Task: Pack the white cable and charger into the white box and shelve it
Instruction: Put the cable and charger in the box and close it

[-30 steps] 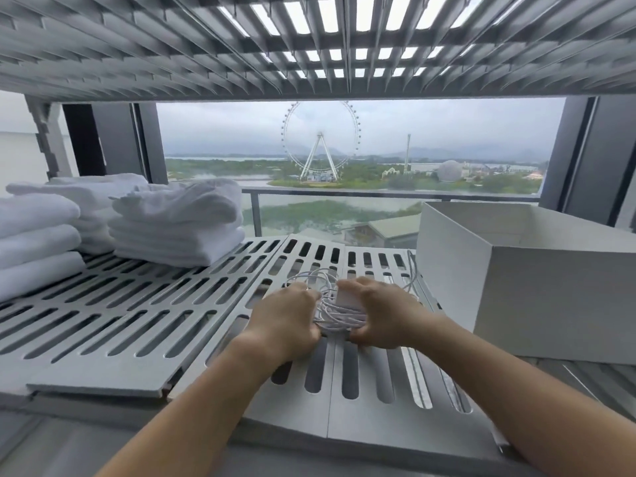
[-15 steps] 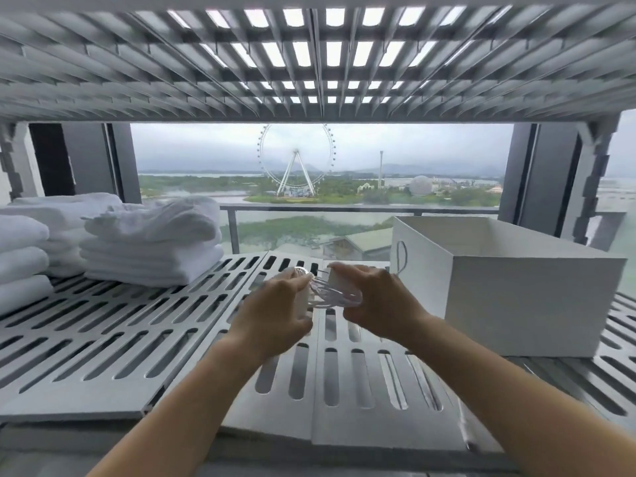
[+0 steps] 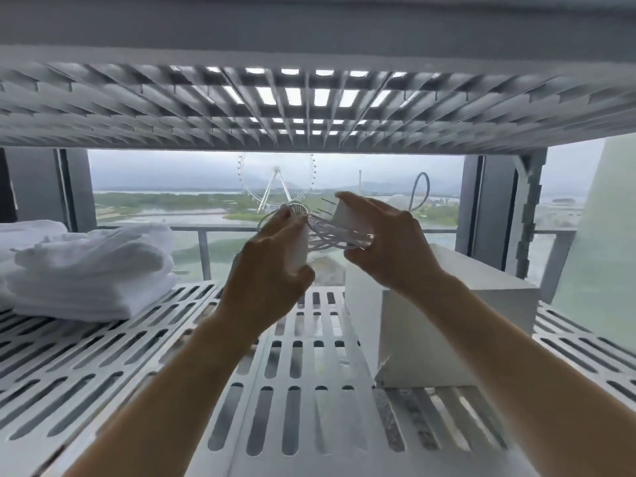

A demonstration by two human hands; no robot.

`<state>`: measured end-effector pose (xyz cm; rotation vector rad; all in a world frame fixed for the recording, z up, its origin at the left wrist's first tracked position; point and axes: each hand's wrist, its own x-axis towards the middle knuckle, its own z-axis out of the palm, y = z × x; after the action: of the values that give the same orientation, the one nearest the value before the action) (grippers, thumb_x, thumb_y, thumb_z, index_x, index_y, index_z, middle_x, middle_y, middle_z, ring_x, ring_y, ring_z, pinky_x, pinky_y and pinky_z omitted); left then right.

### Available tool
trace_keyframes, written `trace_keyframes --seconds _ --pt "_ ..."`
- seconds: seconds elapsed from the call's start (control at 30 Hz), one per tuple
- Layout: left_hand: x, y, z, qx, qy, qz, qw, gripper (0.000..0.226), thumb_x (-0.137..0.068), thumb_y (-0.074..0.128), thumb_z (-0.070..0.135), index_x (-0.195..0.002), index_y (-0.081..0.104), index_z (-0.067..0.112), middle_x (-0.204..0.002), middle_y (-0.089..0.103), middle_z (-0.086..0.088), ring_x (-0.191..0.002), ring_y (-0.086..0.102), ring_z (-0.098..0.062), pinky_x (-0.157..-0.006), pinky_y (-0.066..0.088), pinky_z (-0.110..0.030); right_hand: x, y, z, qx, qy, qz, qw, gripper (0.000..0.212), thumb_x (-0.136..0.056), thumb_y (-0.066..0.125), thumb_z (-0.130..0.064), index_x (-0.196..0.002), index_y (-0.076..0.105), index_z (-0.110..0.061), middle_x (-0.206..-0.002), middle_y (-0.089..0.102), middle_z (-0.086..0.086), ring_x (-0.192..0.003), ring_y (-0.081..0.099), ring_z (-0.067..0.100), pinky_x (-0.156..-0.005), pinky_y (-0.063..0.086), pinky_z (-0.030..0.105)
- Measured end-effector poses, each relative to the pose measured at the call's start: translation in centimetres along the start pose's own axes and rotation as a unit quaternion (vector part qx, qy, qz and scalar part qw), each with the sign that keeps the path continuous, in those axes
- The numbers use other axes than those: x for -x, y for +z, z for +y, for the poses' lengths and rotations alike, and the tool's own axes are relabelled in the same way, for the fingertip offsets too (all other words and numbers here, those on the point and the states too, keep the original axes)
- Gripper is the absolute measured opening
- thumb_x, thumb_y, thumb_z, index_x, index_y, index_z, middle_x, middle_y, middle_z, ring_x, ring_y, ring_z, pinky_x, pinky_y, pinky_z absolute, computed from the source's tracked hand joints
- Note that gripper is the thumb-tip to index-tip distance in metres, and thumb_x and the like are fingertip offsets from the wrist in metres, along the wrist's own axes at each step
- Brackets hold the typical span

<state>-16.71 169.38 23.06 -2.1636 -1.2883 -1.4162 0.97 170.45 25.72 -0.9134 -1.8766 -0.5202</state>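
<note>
**2 hands lift cable and charger above the shelf**

We hold the bundle in the air between 2 grips. Our left hand (image 3: pixel 272 270) closes around a white block, probably the charger (image 3: pixel 298 251). Our right hand (image 3: pixel 385 246) pinches a second white piece, with the coiled white cable (image 3: pixel 330 232) strung between both grips so the loops stay gathered. 1 loop springs free above the right grip. The white box (image 3: pixel 457 325) sits open on the slatted shelf (image 3: pixel 137 356), below the right grip, likely the next destination. Folded towels (image 3: pixel 93 273) lie well left of the left grip.
</note>
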Motion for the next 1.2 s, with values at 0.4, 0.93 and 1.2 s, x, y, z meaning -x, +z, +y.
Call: trace_keyframes --seconds 0.4,0.93,1.2 --pt "-3.6 11.7 9.2 0.036 0.010 -0.119 0.992 0.061 -0.077 0.063 0.016 -0.134 0.044 0.018 -0.145 0.040 -0.001 -0.127 0.043 -0.023 -0.100 0.036 -0.029 5.1 -5.4 13.7 0.013 0.081 -0.047 0.995 0.068 -0.061 0.073 -0.006 -0.123 0.053 -0.026 -0.112 0.066 0.007 -0.090 0.064 0.028 -0.079 0.054 0.041" --pt "-5.2 14.7 9.9 0.034 -0.157 -0.230 0.960 0.056 -0.071 0.072 0.028 -0.124 0.056 0.020 -0.131 0.057 -0.002 -0.118 0.051 -0.016 -0.089 0.029 -0.016 5.1 -6.3 16.7 0.034 0.131 -0.188 0.973 0.046 -0.062 0.065 -0.011 -0.105 0.060 -0.025 -0.086 0.068 0.006 -0.082 0.061 0.032 -0.065 0.045 0.029" --pt "-4.9 15.1 9.8 0.021 -0.096 -0.222 0.970 0.051 -0.082 0.064 0.037 -0.128 0.053 0.018 -0.137 0.051 0.000 -0.127 0.042 -0.013 -0.101 0.026 -0.020 4.4 -5.3 17.0 -0.005 0.176 -0.303 0.937 0.064 -0.066 0.074 -0.015 -0.125 0.053 -0.030 -0.122 0.060 0.007 -0.114 0.051 0.022 -0.096 0.043 0.029"
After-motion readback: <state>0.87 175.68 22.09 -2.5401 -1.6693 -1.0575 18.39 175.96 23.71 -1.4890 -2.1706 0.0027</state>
